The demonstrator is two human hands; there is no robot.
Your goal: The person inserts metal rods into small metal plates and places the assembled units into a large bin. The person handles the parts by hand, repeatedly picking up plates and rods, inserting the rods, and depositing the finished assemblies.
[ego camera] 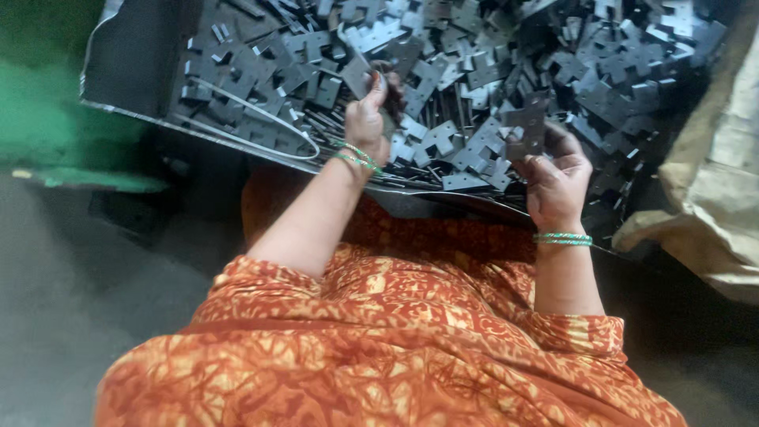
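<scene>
Left hand (370, 119) is reaching up toward twelve o'clock, fingers pinching together on a flat grey metal plate (357, 75) and lifting it just clear of the heap. Right hand (556, 183), out at two o'clock, is clamping a small stack of notched plates (526, 126), thumb on top, fingers curled beneath, holding it upright over the near edge of the pile. Both wrists are wearing green bangles (563, 238). The heap of stamped metal plates (474, 55) is filling a sheet-metal tray (130, 59) that stretches from eleven to one o'clock, with a bent wire loop (261, 119) lying on the plates at eleven. A tan sack (723, 174) is sitting at three o'clock, a green machine body (47, 119) at nine, and orange patterned cloth (379, 340) is covering the lap at six
</scene>
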